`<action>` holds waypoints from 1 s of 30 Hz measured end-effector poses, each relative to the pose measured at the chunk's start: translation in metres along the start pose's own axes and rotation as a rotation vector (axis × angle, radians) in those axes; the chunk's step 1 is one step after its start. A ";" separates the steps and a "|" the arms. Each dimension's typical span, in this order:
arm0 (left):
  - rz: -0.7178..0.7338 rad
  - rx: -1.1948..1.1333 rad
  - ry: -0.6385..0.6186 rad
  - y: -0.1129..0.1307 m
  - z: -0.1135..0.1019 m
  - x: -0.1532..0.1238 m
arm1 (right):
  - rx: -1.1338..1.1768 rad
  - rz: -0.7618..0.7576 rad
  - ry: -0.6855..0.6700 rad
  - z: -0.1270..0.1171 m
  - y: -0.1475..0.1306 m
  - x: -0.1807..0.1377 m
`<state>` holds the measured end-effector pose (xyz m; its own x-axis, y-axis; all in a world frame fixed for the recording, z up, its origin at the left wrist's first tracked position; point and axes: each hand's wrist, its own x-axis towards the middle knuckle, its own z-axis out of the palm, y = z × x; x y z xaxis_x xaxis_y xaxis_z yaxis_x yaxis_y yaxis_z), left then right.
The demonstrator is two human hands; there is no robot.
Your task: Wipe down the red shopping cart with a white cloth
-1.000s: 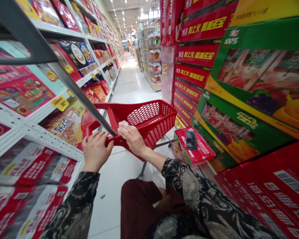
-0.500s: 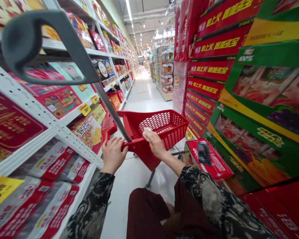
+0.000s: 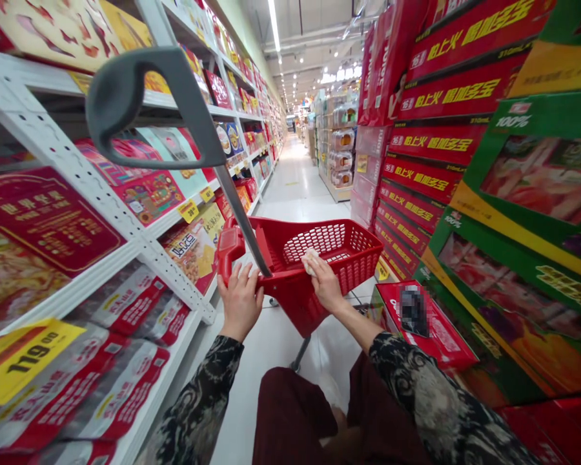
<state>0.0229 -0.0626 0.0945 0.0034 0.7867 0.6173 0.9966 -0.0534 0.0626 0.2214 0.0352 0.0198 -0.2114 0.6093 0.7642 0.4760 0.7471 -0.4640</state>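
Note:
A red plastic shopping cart (image 3: 293, 303) with a perforated basket stands in front of me, its metal pole rising to a grey handle (image 3: 162, 106). My left hand (image 3: 241, 298) lies over the cart's near rim, left of the pole. Its fingers are spread and stretched out against the red plastic. In my right hand (image 3: 326, 284) is a crumpled white wipe or cloth (image 3: 311, 261), pinched at the basket's near rim. The fingers press it there, and part of the wipe is hidden beneath them. Inside, the basket's visible part shows only red plastic.
White shelving (image 3: 148, 258) with packaged food and yellow price tags runs along the left. Stacked red drink cartons (image 3: 430, 139) and green juice boxes (image 3: 518, 213) rise on the right. A low red box (image 3: 445, 339) sits beside the cart. A tiled aisle (image 3: 293, 174) stretches ahead.
The whole scene, cart and hands included, has shifted right in view. My left hand remains at the rim, and my right hand still holds the white wipe against the basket edge.

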 end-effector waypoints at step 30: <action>-0.392 -0.275 -0.158 -0.009 0.068 -0.095 | -0.020 -0.469 0.062 0.027 -0.062 -0.008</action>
<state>0.0194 -0.0955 -0.0182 -0.3332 0.8625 0.3809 0.8668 0.1212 0.4837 0.1705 -0.0086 0.0305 -0.3567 0.1903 0.9146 0.3578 0.9322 -0.0544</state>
